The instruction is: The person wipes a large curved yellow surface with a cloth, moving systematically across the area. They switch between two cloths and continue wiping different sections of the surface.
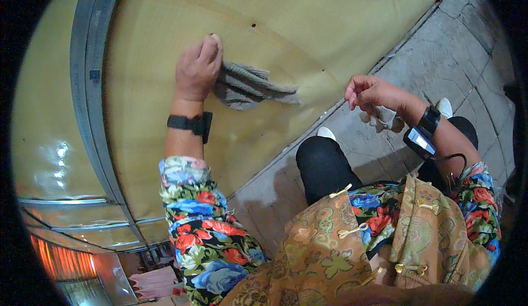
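My left hand (198,68) is raised in front of a yellow wall panel (288,25), with its fingers closed on a grey ribbed cloth (251,85). The cloth hangs out to the right in folds, against the panel's surface. To the right, near the panel's bottom edge, my right hand (375,93) has its fingers curled. A crumpled off-white cloth (383,118) shows just under that hand. Whether the hand grips it or it lies behind on the floor is unclear.
A grey metal frame strip (93,75) runs up the panel at left. Grey paving (429,58) meets the panel's lower edge. My bent knees (324,165) are close to the panel. A small device with a cable (420,141) is strapped to my right wrist. Pink fabric (152,283) shows at lower left.
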Motion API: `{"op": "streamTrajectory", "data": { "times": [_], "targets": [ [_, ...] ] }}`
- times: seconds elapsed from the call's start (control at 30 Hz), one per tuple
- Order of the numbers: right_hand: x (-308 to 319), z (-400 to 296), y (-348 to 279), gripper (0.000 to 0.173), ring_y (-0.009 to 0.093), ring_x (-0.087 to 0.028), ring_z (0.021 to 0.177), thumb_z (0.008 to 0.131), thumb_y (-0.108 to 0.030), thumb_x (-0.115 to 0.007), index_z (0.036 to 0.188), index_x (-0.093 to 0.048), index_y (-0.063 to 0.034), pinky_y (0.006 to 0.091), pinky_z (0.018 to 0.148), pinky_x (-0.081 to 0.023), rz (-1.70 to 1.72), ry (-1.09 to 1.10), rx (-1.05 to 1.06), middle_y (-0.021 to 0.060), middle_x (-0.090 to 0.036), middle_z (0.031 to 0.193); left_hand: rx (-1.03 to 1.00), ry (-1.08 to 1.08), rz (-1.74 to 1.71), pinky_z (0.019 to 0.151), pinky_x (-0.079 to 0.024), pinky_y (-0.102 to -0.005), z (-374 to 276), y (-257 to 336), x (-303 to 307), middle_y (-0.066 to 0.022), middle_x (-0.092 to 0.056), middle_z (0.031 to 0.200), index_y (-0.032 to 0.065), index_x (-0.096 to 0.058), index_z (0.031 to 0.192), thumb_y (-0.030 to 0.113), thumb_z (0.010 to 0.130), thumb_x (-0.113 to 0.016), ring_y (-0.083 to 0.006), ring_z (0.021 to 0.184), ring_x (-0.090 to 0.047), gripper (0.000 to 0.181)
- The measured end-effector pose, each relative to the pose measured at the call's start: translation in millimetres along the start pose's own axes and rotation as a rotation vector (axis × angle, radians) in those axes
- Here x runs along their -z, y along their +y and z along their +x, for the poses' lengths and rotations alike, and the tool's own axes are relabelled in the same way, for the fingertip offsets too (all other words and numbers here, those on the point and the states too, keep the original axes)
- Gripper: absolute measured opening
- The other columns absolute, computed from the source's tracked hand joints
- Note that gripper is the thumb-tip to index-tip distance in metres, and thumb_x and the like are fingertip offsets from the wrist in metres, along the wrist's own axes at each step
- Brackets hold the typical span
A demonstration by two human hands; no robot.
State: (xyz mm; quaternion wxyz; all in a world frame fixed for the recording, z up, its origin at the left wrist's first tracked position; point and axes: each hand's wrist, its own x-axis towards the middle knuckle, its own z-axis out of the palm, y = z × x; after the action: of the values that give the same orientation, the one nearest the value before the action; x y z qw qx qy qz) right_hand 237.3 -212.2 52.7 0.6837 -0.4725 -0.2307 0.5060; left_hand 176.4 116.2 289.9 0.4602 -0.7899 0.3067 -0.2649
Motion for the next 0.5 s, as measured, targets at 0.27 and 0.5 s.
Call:
{"op": "streamTrajectory", "data": {
  "times": [0.27, 0.5],
  "targets": [
    [1.1, 4.2, 6.1, 0.021, 0.008, -0.052, 0.061, 0.077, 0.000, -0.055, 0.098, -0.059, -0.0058, 0.0217, 0.054, -0.040, -0.011, 0.017, -0.013, 0.0044, -0.065, 0.082, -0.002, -0.025, 0.001, 0.060, -0.043, -0.0304, -17.0, 7.2, -3.8, -0.0033, -0.055, 0.089, 0.0044, -0.065, 0.099, 0.006, 0.083, -0.064, -0.0177, 0.075, -0.053, 0.016],
    [7.1, 7.1, 11.5, 0.018, 0.008, -0.052, 0.061, 0.078, 0.000, -0.055, 0.095, -0.058, -0.0060, 0.0224, 0.053, -0.040, -0.001, 0.029, 0.036, 0.0041, -0.064, 0.081, -0.008, 0.071, 0.070, 0.069, -0.049, -0.0308, -20.2, 14.3, -6.2, -0.0032, -0.059, 0.097, 0.0074, -0.061, 0.115, 0.010, 0.082, -0.060, -0.0187, 0.082, -0.056, 0.033]
  ]
}}
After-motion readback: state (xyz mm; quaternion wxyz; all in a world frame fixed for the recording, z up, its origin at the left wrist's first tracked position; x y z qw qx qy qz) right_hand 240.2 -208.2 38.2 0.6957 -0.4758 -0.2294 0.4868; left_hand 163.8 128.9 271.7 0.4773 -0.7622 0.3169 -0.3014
